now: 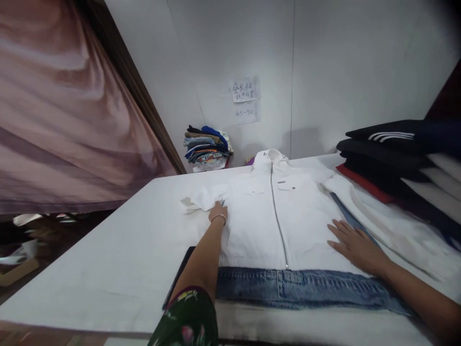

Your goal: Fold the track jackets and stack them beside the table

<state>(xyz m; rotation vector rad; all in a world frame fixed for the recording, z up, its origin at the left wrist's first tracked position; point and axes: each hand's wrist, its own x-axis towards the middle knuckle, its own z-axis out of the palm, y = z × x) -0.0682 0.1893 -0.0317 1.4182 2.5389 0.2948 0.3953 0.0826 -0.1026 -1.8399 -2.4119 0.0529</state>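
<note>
Now, white jacket (pixel 257 226): face up on the white table (pixel 108 269), collar toward the wall, hem toward the person; zipper (pixel 276 211) done up, probably so the front panels stay aligned.
Left hand (pixel 218 213): at the jacket's side, by the near-wall sleeve; fingers partly curled on cloth, tips hidden; can't tell if it pinches fabric or only presses.
Right hand (pixel 355 242): palm down, fingers spread, gripping nothing; lies over the jacket's other edge and the denim, likely steadying or smoothing.
Sleeve by left hand (pixel 205 198): bunched, cuff pointing outward.
Other sleeve (pixel 389 233): stretched out past the right hand, beside the dark stack.
Denim garment (pixel 259 288): under the jacket, showing below the hem and along the right edge; maybe layered as a base, can't confirm.
Dark stack (pixel 382 149): folded clothes at right, kept off the middle, presumably for working room.
Small pile (pixel 207 149): folded, mixed colours, against the wall, apparently out of the way.
Dark flat object (pixel 180 276): partly under the left forearm; identity unclear.
</note>
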